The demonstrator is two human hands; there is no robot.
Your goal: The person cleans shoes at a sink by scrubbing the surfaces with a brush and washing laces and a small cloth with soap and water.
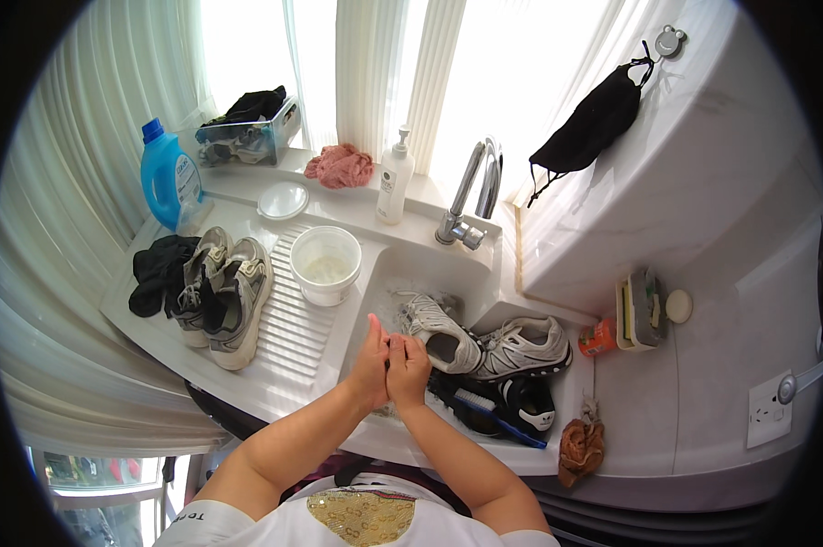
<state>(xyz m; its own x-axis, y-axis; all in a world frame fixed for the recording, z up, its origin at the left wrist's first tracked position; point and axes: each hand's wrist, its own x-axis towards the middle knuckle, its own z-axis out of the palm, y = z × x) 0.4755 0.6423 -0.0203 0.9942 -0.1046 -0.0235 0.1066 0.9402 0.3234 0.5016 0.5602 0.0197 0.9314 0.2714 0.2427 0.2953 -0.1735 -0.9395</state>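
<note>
Above the near left edge of the white sink (352,339), my two hands meet, touching each other. My left hand (369,368) is open, with stretched fingers pointing away from me. Against it my right hand (408,366) is curled, its knuckles facing up; whatever lies between the palms is hidden. Just right of the hands, a pale grey sneaker (437,330) leans in the basin, next to a second grey-white sneaker (523,346). In front of these lie a black shoe (527,401) with a white toe and a blue-handled brush (495,415).
On the ribbed drainboard stand a white bucket (326,264) and grey sneakers (238,305) beside black cloth (160,273). Behind are a blue detergent bottle (163,178), clear box (263,144), pink cloth (340,166), pump bottle (394,182) and faucet (466,205). A brown cloth (582,448) hangs right.
</note>
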